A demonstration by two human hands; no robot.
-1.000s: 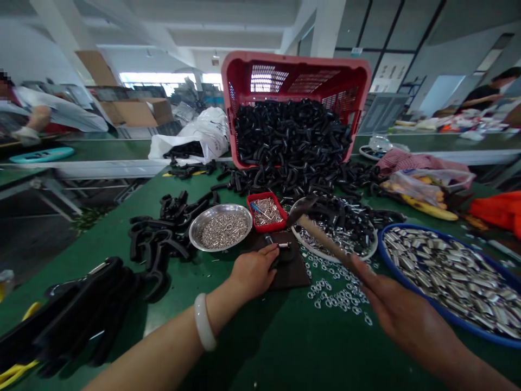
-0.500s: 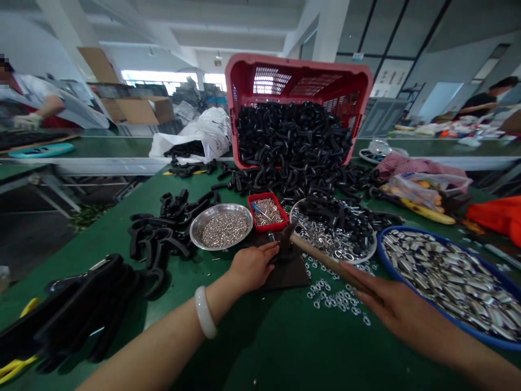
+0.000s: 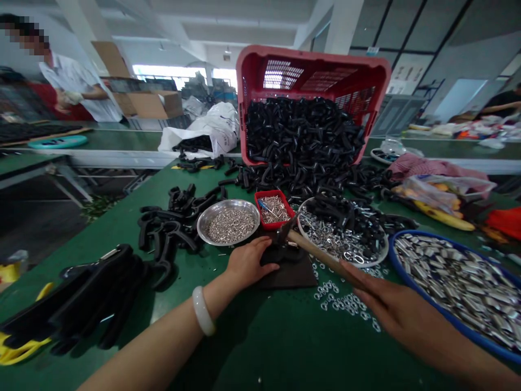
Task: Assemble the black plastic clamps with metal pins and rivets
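Well, our left fingers lie together and press a small black piece on a dark mat. Our right fingers are clamped on the wooden handle of a hammer. Its long axis runs up and left from the right hand, so its dark head points at the black piece, just above it and near the left hand. On the green desk around them lie a steel bowl of silver rings, loose rings and a blue tray of metal sleeves.
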